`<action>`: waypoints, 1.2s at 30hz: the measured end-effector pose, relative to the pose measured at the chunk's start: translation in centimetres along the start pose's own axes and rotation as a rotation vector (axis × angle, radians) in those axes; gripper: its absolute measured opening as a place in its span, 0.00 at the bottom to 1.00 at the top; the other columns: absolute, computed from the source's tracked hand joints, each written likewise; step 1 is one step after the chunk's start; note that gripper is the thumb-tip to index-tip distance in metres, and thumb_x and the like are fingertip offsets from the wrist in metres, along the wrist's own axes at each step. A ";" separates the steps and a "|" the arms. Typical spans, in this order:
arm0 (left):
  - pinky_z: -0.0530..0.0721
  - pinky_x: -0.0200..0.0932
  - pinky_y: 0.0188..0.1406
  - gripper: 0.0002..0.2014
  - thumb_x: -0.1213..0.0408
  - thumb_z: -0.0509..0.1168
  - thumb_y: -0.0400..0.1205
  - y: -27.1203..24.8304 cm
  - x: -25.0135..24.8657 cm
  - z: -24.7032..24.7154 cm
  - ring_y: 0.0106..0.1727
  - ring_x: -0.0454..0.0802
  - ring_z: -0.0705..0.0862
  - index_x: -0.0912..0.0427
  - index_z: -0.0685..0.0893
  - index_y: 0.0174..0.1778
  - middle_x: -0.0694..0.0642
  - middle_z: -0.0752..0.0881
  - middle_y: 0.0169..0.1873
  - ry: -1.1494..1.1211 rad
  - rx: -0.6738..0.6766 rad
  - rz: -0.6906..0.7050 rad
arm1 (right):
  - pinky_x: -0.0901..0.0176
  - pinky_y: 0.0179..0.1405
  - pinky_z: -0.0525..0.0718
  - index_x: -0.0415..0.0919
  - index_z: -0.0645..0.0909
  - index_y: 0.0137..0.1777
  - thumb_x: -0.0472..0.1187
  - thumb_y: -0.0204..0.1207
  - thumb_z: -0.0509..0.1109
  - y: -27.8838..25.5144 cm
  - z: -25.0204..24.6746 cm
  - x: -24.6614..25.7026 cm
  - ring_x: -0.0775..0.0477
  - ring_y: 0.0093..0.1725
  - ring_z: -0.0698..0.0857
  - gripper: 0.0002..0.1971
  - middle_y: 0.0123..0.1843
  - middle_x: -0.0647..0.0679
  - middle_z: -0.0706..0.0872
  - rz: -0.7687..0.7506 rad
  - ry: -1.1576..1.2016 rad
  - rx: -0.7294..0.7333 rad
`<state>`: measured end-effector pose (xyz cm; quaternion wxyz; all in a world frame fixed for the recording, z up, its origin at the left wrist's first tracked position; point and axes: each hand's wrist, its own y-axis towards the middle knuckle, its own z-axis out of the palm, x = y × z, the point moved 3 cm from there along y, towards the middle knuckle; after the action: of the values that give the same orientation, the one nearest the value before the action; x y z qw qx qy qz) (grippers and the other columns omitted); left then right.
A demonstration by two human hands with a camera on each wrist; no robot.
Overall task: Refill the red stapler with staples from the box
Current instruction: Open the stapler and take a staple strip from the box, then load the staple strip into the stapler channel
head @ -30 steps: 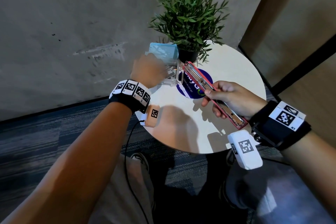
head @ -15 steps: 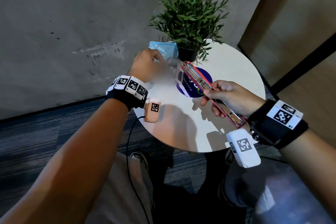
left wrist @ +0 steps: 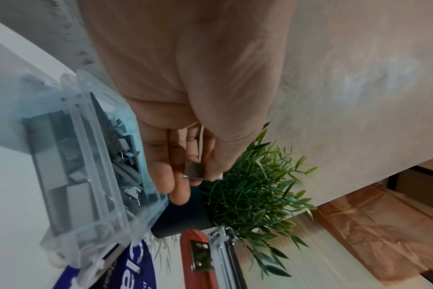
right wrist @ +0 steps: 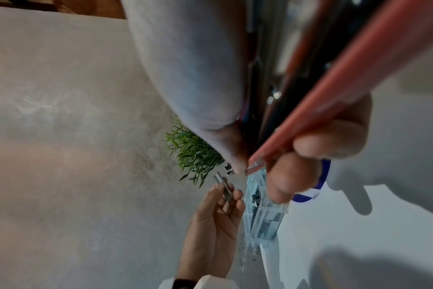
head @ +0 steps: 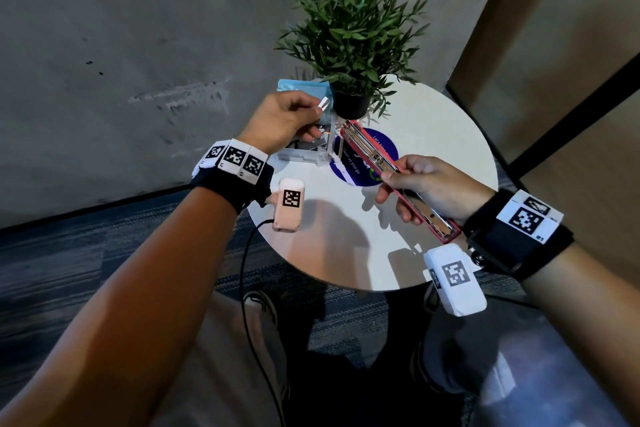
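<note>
My left hand (head: pixel 287 121) pinches a short silver strip of staples (head: pixel 323 103) between thumb and fingers, lifted just above the clear plastic staple box (head: pixel 306 149). The left wrist view shows the strip of staples (left wrist: pixel 194 170) at my fingertips, with the staple box (left wrist: pixel 87 166) full of loose staple strips to the left. My right hand (head: pixel 426 189) grips the red stapler (head: pixel 398 180), swung open with its metal staple channel facing up, its far end close to the box. In the right wrist view the red stapler (right wrist: pixel 334 88) runs between thumb and fingers, and the staple strip (right wrist: pixel 223 185) shows beyond it.
A potted green plant (head: pixel 349 42) stands at the back of the round white table (head: pixel 433 121), right behind the box. A blue round sticker (head: pixel 367 163) lies under the stapler. A light blue lid (head: pixel 301 88) stands behind my left hand. Carpet and a grey wall surround the table.
My left hand has risen out of the staple box with a strip of staples pinched in its fingers. The right hand holds the open stapler almost where it was.
</note>
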<state>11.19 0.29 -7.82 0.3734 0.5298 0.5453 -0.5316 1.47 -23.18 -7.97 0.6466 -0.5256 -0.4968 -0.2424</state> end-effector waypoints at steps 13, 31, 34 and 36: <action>0.78 0.36 0.25 0.13 0.68 0.65 0.86 -0.9 -0.6 1.1 0.26 0.43 0.78 0.63 0.86 0.65 0.51 0.86 0.36 -0.055 0.022 0.104 | 0.61 0.14 0.76 0.29 0.74 0.67 0.40 0.85 0.65 0.0 0.1 -0.1 0.46 0.21 0.80 0.16 0.43 0.39 0.91 0.066 0.091 0.048; 0.85 0.35 0.43 0.09 0.75 0.67 0.82 -1.3 -0.4 2.2 0.37 0.43 0.85 0.62 0.90 0.53 0.54 0.88 0.37 -0.024 0.153 0.043 | 0.61 0.15 0.76 0.23 0.72 0.68 0.41 0.85 0.65 0.1 0.3 -0.4 0.45 0.21 0.82 0.21 0.41 0.40 0.92 0.073 0.072 0.060; 0.87 0.36 0.43 0.09 0.78 0.67 0.82 -1.4 -0.5 2.3 0.36 0.43 0.87 0.61 0.86 0.53 0.62 0.87 0.46 -0.038 0.138 0.055 | 0.61 0.15 0.76 0.29 0.74 0.66 0.40 0.85 0.65 0.2 0.3 -0.3 0.45 0.21 0.82 0.17 0.41 0.41 0.92 0.067 0.076 0.067; 0.87 0.37 0.43 0.09 0.77 0.68 0.82 -1.4 -0.6 2.3 0.37 0.44 0.88 0.61 0.84 0.53 0.65 0.87 0.49 -0.039 0.139 0.053 | 0.61 0.14 0.76 0.32 0.74 0.64 0.40 0.85 0.65 0.1 0.3 -0.3 0.45 0.21 0.82 0.13 0.40 0.41 0.92 0.062 0.075 0.076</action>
<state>9.52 -1.87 -7.38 0.3603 0.5580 0.4855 -0.5684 1.36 -22.87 -8.28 0.6915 -0.5062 -0.4647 -0.2228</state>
